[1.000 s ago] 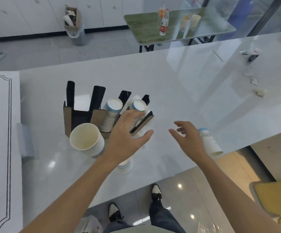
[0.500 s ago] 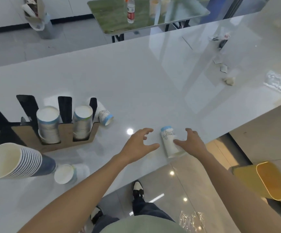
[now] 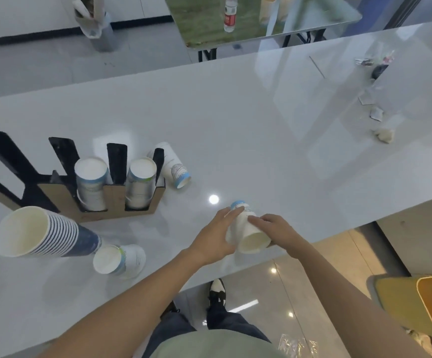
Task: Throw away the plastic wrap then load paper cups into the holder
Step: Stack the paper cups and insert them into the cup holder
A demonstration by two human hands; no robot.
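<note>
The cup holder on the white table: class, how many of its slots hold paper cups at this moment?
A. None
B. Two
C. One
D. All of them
B: in the cup holder two neighbouring slots at its right end each hold a stack of cups, while the slots to their left show only bare black dividers.

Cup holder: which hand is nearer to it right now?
Left. The left hand is on the side of the lying cup stack that faces the cup holder; the right hand is on its far side.
</note>
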